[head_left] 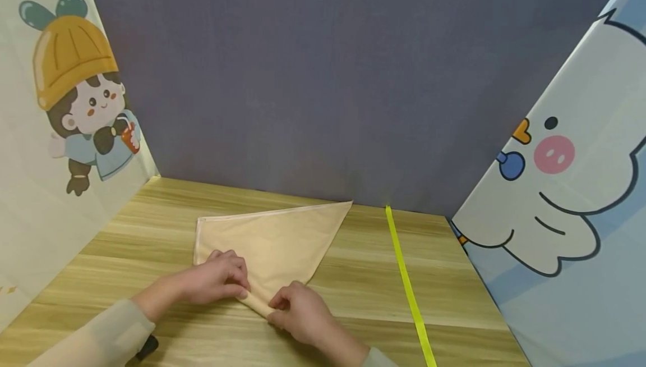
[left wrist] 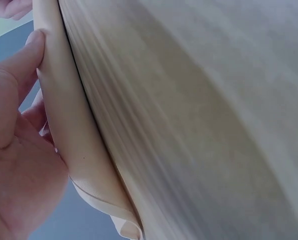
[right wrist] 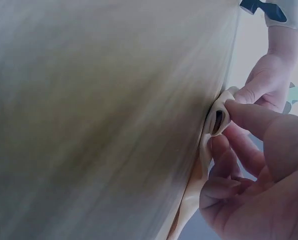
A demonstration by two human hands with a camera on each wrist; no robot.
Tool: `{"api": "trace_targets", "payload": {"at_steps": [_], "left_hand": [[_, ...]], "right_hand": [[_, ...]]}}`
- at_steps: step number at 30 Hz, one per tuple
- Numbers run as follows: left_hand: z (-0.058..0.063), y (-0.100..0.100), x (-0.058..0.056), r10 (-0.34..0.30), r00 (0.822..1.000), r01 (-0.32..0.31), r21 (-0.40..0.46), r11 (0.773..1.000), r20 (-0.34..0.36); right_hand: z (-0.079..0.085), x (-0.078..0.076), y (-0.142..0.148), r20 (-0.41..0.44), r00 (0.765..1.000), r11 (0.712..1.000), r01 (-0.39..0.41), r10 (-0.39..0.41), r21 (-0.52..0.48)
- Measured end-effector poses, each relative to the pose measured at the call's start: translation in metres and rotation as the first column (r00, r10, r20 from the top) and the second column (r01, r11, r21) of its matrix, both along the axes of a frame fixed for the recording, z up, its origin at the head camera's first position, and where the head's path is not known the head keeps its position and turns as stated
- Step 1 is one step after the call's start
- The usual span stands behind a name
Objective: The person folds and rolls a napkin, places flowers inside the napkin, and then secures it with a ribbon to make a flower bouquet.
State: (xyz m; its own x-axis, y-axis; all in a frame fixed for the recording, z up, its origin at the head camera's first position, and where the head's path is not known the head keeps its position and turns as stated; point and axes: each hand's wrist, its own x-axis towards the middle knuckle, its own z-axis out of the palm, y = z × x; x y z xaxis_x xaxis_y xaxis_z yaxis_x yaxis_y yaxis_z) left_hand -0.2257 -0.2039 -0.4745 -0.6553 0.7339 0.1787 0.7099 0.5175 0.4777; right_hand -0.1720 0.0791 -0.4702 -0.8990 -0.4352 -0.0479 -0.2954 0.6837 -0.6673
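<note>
Left hand [head_left: 217, 278] and right hand [head_left: 304, 315], both mine, pinch the rolled edge [head_left: 257, 303], running ten to four o'clock, right nearer four; flat cloth [head_left: 267, 243] spreads toward twelve.

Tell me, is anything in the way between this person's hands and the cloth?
Nothing visible is: the left hand and the right hand both hold the cloth directly, at its rolled near edge. The yellow strip lies on the table to the right, apart from both.
</note>
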Motion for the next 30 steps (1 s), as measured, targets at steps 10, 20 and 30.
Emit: {"api": "trace_targets", "payload": {"at_steps": [10, 20, 30], "left_hand": [[0.001, 0.003, -0.003, 0.019, 0.999, -0.019, -0.008, 1.000, 0.045], [0.001, 0.007, -0.007, 0.083, 0.990, -0.087, 0.032, 0.996, 0.113], [0.000, -0.001, -0.008, -0.006, 0.998, 0.006, 0.002, 1.000, -0.069]], "right_hand": [[-0.007, -0.006, 0.003, 0.050, 0.997, 0.997, -0.060, 0.062, -0.044], [-0.012, -0.013, 0.007, 0.081, 0.994, 0.994, -0.063, 0.071, -0.093], [-0.006, -0.011, 0.005, 0.036, 0.998, 0.998, -0.054, 0.055, -0.018]]}}
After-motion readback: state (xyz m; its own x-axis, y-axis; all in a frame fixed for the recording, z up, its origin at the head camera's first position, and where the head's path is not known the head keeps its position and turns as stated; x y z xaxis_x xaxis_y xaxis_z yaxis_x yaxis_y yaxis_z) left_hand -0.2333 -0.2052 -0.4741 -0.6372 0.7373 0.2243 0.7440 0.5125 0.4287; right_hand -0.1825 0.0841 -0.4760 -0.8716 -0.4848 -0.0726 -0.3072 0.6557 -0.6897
